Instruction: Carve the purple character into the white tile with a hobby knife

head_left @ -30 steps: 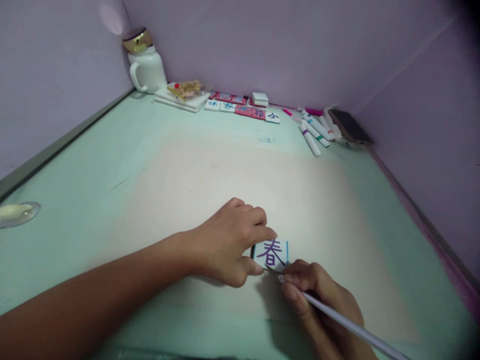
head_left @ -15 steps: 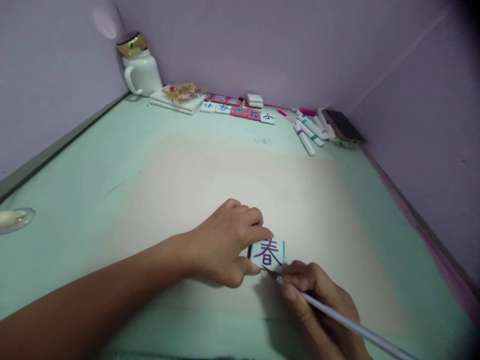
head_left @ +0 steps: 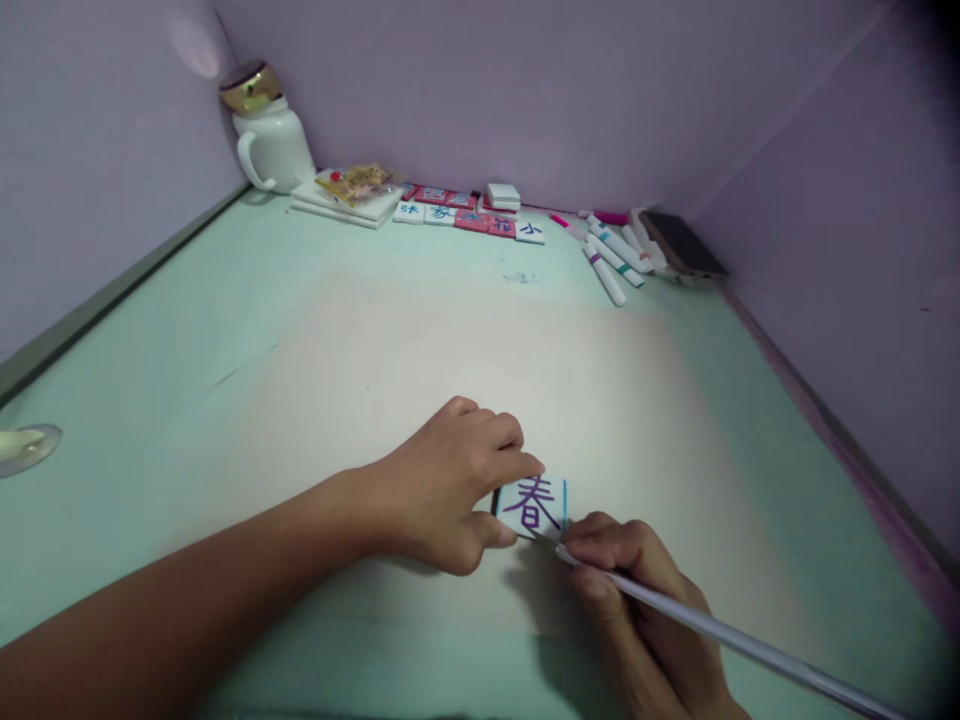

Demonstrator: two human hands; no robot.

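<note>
A small white tile with a purple painted character and a blue edge lies on the pale green table near me. My left hand pinches its left side between thumb and forefinger. My right hand grips a thin white brush whose tip touches the tile's lower edge.
At the back stand a white jug with a gold lid, a stack of white tiles with a snack packet, a row of painted tiles, several markers and a dark phone. A small dish sits at the left edge. Purple walls enclose the table.
The view has shifted slightly, so everything sits a little left and up. Both hands keep their hold; the brush tip has stayed at the tile's lower edge.
</note>
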